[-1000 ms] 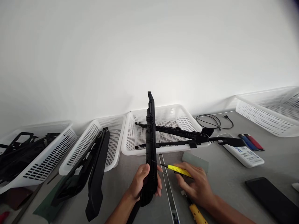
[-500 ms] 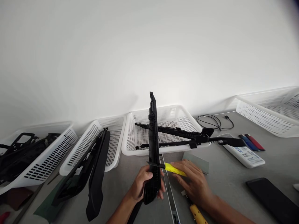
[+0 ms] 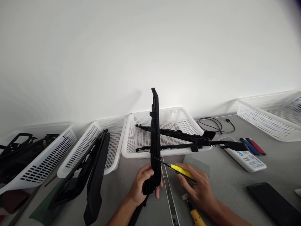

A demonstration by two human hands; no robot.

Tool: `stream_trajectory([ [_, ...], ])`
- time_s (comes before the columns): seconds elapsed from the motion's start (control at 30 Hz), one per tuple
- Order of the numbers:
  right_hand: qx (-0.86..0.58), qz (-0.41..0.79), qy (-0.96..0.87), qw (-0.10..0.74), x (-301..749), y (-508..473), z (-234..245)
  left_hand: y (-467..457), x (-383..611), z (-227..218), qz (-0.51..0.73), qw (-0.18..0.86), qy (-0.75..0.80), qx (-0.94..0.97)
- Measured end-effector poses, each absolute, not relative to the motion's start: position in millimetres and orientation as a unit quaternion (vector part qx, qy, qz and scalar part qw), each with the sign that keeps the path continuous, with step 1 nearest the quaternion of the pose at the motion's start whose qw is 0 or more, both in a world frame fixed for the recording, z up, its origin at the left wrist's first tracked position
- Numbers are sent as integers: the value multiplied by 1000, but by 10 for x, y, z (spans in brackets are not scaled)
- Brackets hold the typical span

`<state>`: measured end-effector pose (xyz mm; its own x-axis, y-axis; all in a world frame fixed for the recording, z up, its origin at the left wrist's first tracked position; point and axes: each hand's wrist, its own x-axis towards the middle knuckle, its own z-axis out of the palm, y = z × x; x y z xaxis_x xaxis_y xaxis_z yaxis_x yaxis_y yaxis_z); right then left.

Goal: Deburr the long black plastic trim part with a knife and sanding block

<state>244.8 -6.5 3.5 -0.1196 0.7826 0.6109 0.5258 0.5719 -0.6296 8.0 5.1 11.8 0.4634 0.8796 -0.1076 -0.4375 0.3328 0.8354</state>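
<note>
My left hand (image 3: 142,182) is closed around the lower end of a long black plastic trim part (image 3: 155,135), which it holds upright. In my right hand (image 3: 199,185) is a yellow utility knife (image 3: 181,171), its blade pointing left at the lower half of the trim part. The blade tip overlaps the part's edge; whether it touches cannot be made out. Behind the held part, a white basket (image 3: 134,154) carries two more long black parts (image 3: 178,135) laid across it. Below my right hand lies a tool with a yellow handle (image 3: 197,217).
To the left, white baskets (image 3: 63,169) hold black plastic parts (image 3: 96,182). A metal strip (image 3: 169,194) runs between my hands. On the right are a black phone (image 3: 274,201), a white box (image 3: 250,160), a blue and a red tool (image 3: 255,146), and a coiled cable (image 3: 217,124).
The held trim part has turned slightly and risen a little. The knife has tilted, its blade now angling up to the left, and it has shifted slightly right.
</note>
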Motion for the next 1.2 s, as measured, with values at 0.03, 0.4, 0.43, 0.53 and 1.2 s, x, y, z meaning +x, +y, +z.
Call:
stream_trajectory([
  [0.03,-443,137,-738,491,2450,-67,42,53,85,125,428,765,292,383],
  [0.4,-439,140,-743,485,2461,-78,77,34,122,214,438,737,352,377],
  [0.43,-445,140,-740,485,2460,-79,82,33,130,213,444,732,353,378],
  [0.53,-446,140,-738,486,2459,-81,96,33,151,200,459,725,350,376],
  [1.2,-467,125,-724,493,2464,-81,34,33,146,171,460,716,366,376],
])
